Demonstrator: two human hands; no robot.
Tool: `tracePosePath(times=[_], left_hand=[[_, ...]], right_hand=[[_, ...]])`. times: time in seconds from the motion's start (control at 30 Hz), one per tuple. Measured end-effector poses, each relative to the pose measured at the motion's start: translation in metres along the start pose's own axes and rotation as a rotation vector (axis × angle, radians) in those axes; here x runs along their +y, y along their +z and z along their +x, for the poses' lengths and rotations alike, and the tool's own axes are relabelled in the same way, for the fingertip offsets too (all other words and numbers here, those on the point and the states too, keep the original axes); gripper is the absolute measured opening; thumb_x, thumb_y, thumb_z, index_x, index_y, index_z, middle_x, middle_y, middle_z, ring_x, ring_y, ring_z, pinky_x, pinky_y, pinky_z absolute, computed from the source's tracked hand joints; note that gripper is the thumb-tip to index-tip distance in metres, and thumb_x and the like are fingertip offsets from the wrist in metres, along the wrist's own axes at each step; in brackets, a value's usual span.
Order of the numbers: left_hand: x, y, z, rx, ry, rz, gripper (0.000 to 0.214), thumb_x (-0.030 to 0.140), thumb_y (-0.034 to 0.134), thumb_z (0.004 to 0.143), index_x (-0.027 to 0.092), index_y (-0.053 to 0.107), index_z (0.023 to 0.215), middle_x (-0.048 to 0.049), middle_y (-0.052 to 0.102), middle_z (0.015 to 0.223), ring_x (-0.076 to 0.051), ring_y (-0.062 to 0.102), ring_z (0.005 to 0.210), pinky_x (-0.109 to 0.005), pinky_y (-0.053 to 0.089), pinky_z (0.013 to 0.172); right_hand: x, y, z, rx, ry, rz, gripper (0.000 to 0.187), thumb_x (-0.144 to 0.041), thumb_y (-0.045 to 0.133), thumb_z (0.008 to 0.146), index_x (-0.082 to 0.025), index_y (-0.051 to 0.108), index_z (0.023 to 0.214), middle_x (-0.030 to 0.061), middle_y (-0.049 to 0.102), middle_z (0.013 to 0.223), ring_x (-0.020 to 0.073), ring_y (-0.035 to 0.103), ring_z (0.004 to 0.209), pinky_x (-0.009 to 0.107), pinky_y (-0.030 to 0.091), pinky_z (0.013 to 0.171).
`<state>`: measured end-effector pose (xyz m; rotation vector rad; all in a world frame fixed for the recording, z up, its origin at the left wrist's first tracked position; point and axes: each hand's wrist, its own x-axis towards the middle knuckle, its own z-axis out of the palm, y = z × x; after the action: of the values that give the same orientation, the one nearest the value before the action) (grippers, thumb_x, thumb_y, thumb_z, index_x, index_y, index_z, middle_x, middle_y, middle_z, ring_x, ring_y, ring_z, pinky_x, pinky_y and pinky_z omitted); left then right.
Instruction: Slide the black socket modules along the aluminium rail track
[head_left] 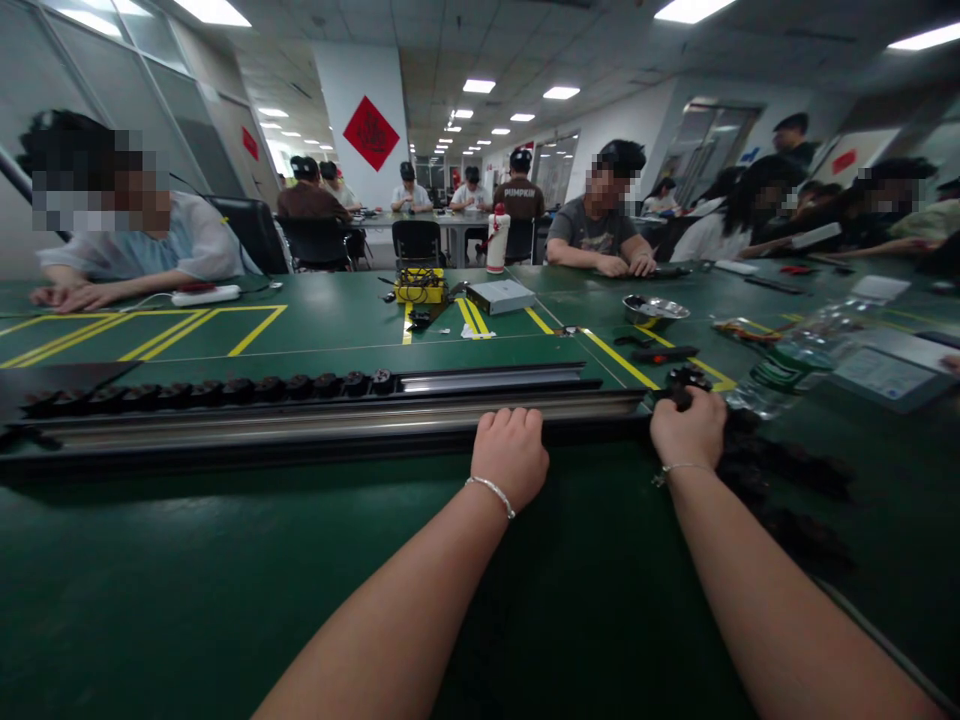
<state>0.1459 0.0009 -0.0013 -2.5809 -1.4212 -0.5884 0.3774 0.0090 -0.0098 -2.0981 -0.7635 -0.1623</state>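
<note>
A long metal rail (322,425) lies across the green table in front of me, with a row of several small black parts (210,390) sitting in its upper channel on the left. My left hand (510,455) is curled in a fist, its fingers gripping the near edge of the rail. My right hand (688,428) is closed on a small black part (686,380) at the rail's right end. A pile of more black parts (780,480) lies just right of that hand.
A clear plastic bottle (795,360) lies on its side at right, near a metal bowl (654,310) and papers (885,372). A yellow box (420,286) and a grey box (501,296) sit mid-table. Other people sit around the far tables.
</note>
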Motion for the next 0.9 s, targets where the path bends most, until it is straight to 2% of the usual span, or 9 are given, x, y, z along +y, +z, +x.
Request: tracePosePath(times=[0.17, 0.37, 0.43, 0.5, 0.6, 0.77, 0.9], left_hand=[[-0.028, -0.012, -0.011, -0.011, -0.041, 0.05, 0.019, 0.033, 0.046, 0.082, 0.021, 0.048, 0.096, -0.0036, 0.059, 0.093, -0.02, 0.052, 0.091, -0.033, 0.036, 0.078], [-0.091, -0.037, -0.044, -0.062, -0.086, 0.154, 0.02, 0.036, 0.051, 0.08, 0.021, 0.05, 0.092, -0.0047, 0.061, 0.092, -0.021, 0.053, 0.091, -0.034, 0.035, 0.077], [-0.109, -0.044, -0.054, -0.08, -0.08, 0.209, 0.019, 0.035, 0.052, 0.08, 0.021, 0.05, 0.092, -0.0041, 0.061, 0.092, -0.021, 0.053, 0.091, -0.033, 0.035, 0.078], [-0.121, -0.048, -0.06, -0.104, -0.06, 0.22, 0.014, 0.031, 0.052, 0.079, 0.021, 0.051, 0.088, -0.0033, 0.061, 0.09, -0.02, 0.054, 0.088, -0.032, 0.035, 0.074], [-0.126, -0.05, -0.064, -0.112, -0.013, 0.216, 0.005, 0.025, 0.05, 0.081, 0.022, 0.052, 0.085, -0.002, 0.061, 0.087, -0.02, 0.053, 0.086, -0.032, 0.035, 0.07], [-0.119, -0.053, -0.066, -0.101, 0.04, 0.196, 0.008, 0.019, 0.045, 0.083, 0.022, 0.052, 0.084, -0.0016, 0.061, 0.085, -0.019, 0.052, 0.083, -0.032, 0.033, 0.07], [-0.115, -0.061, -0.063, -0.084, 0.059, 0.194, 0.009, 0.018, 0.044, 0.082, 0.022, 0.052, 0.082, -0.0022, 0.06, 0.083, -0.019, 0.051, 0.081, -0.032, 0.032, 0.069]], right_hand=[[-0.007, -0.008, -0.004, -0.107, 0.043, -0.062, 0.052, -0.035, 0.042, 0.073, -0.018, 0.046, 0.122, 0.0159, 0.028, 0.138, 0.0328, 0.047, 0.11, 0.047, 0.036, 0.091], [-0.011, -0.015, -0.012, -0.159, -0.093, -0.154, 0.057, -0.045, 0.04, 0.076, -0.019, 0.04, 0.127, 0.0205, 0.017, 0.142, 0.04, 0.044, 0.109, 0.056, 0.035, 0.082], [-0.014, -0.02, -0.017, -0.111, -0.175, -0.179, 0.053, -0.044, 0.041, 0.076, -0.017, 0.045, 0.122, 0.0211, 0.019, 0.14, 0.0398, 0.045, 0.107, 0.056, 0.036, 0.08], [-0.02, -0.025, -0.023, 0.027, -0.299, -0.185, 0.047, -0.04, 0.043, 0.076, -0.016, 0.049, 0.116, 0.0189, 0.025, 0.138, 0.0381, 0.042, 0.109, 0.054, 0.035, 0.082], [-0.031, -0.029, -0.033, 0.127, -0.499, -0.119, 0.038, -0.034, 0.04, 0.078, -0.014, 0.051, 0.108, 0.0173, 0.042, 0.124, 0.0308, 0.041, 0.111, 0.046, 0.035, 0.087], [-0.045, -0.028, -0.044, 0.107, -0.65, -0.028, 0.031, -0.032, 0.038, 0.078, -0.014, 0.052, 0.099, 0.0136, 0.055, 0.099, 0.0247, 0.047, 0.098, 0.039, 0.036, 0.085], [-0.044, -0.038, -0.06, 0.063, -0.845, 0.021, 0.024, -0.028, 0.038, 0.078, -0.018, 0.056, 0.091, 0.01, 0.058, 0.094, 0.0222, 0.051, 0.093, 0.04, 0.036, 0.086]])
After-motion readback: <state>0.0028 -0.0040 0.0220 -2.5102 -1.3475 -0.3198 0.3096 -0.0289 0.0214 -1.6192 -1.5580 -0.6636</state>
